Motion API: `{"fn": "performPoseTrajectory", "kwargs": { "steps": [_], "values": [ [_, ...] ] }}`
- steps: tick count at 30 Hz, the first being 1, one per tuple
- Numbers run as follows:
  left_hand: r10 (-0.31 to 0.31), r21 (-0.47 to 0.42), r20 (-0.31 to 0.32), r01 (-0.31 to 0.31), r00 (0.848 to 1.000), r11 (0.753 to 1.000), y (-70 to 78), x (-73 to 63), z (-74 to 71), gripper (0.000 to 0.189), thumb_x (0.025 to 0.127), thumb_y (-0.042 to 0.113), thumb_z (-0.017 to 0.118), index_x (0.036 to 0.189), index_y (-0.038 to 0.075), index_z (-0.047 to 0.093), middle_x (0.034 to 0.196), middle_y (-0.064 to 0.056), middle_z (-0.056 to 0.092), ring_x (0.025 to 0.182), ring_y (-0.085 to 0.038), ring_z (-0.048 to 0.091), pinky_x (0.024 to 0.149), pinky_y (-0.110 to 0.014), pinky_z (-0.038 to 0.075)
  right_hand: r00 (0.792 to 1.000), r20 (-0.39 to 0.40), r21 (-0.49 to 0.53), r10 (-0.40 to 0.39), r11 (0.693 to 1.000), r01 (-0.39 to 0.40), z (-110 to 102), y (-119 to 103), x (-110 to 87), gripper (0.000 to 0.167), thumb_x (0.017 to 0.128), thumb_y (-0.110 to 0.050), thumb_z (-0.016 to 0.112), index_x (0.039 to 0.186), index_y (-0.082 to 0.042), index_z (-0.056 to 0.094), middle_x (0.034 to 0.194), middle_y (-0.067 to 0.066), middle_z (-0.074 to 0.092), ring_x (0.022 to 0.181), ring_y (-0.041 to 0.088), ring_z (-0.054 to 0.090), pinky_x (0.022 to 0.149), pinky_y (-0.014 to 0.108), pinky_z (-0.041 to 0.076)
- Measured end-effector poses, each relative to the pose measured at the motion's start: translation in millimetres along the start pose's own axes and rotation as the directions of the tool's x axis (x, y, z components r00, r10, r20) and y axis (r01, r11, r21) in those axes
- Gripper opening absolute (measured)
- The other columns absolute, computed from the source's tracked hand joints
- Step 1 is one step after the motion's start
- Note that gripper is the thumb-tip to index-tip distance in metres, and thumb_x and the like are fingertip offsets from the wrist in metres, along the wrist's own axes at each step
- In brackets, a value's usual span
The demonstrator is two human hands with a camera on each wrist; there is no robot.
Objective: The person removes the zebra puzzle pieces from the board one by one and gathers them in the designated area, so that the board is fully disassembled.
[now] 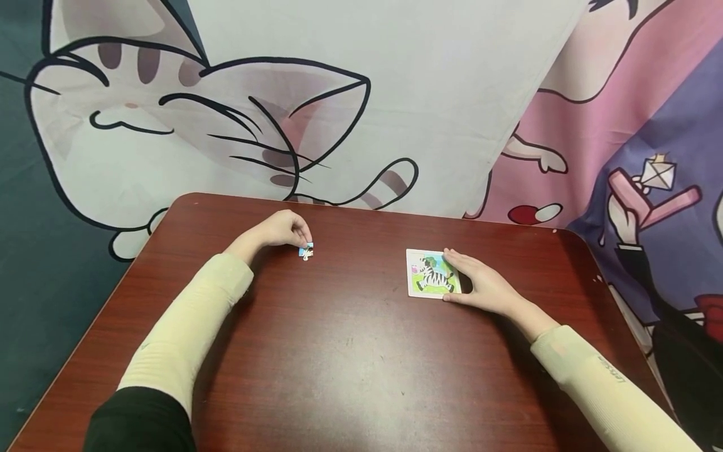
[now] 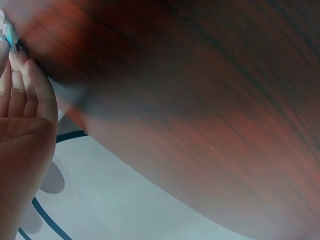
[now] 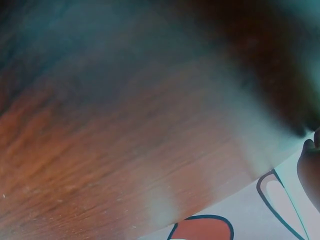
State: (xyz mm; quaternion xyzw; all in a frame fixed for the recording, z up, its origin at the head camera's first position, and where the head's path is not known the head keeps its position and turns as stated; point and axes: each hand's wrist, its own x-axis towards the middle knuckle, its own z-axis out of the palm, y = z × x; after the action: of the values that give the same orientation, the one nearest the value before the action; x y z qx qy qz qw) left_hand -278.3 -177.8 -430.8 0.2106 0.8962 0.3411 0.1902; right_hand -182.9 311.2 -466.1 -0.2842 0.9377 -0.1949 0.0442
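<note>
My left hand (image 1: 282,228) pinches a small puzzle piece (image 1: 306,252), blue and white, at the left of the table, close to its far side. In the left wrist view the piece (image 2: 10,36) shows edge-on at the fingertips, cut off by the frame. To the right lies a square zebra jigsaw puzzle (image 1: 432,274) with a white border. My right hand (image 1: 487,285) grips its right side, fingers at the upper corner and thumb at the lower edge. Only a sliver of that hand (image 3: 310,172) shows in the right wrist view; the puzzle is out of sight there.
Both forearms rest over a brown wood-grain table (image 1: 350,351) with rounded far corners. Behind its far edge hangs a cloth backdrop (image 1: 440,113) printed with a cartoon cat and other figures.
</note>
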Motion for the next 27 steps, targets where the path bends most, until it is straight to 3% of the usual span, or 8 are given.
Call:
{"fn": "performPoseTrajectory", "kwargs": {
  "steps": [15, 22, 27],
  "values": [
    [-0.008, 0.001, -0.012, 0.008, 1.0, 1.0, -4.9, 2.7, 4.7, 0.009, 0.088, -0.005, 0.075, 0.097, -0.005, 0.078, 0.084, -0.01, 0.077, 0.074, -0.006, 0.061, 0.073, -0.021, 0.051, 1.0, 0.011, 0.001, 0.012, 1.0, -0.012, 0.8, 0.3, -0.6, 0.097, 0.085, -0.037, 0.089, 0.161, -0.002, 0.041, 0.169, 0.019, 0.04, 0.155, 0.042, 0.039, 0.125, 0.062, 0.031],
    [0.027, 0.031, -0.033, -0.026, 0.999, 0.999, -5.4, 3.5, 5.2, 0.009, 0.087, -0.006, 0.076, 0.096, -0.005, 0.078, 0.083, -0.012, 0.077, 0.072, -0.004, 0.062, 0.071, -0.019, 0.051, 1.0, 0.013, -0.003, 0.019, 1.0, -0.019, 0.3, 0.3, -0.9, 0.098, 0.085, -0.037, 0.089, 0.162, -0.001, 0.04, 0.169, 0.019, 0.04, 0.155, 0.043, 0.039, 0.125, 0.061, 0.032],
    [0.018, 0.049, -0.064, -0.015, 0.998, 0.999, -1.8, 6.7, 6.5, 0.009, 0.088, -0.003, 0.075, 0.096, -0.002, 0.078, 0.085, -0.011, 0.078, 0.074, -0.006, 0.063, 0.074, -0.023, 0.052, 1.0, 0.016, -0.005, 0.019, 1.0, -0.019, -0.1, 0.4, -1.2, 0.098, 0.085, -0.038, 0.089, 0.162, -0.002, 0.04, 0.169, 0.019, 0.04, 0.155, 0.042, 0.039, 0.126, 0.06, 0.031]
  ]
}}
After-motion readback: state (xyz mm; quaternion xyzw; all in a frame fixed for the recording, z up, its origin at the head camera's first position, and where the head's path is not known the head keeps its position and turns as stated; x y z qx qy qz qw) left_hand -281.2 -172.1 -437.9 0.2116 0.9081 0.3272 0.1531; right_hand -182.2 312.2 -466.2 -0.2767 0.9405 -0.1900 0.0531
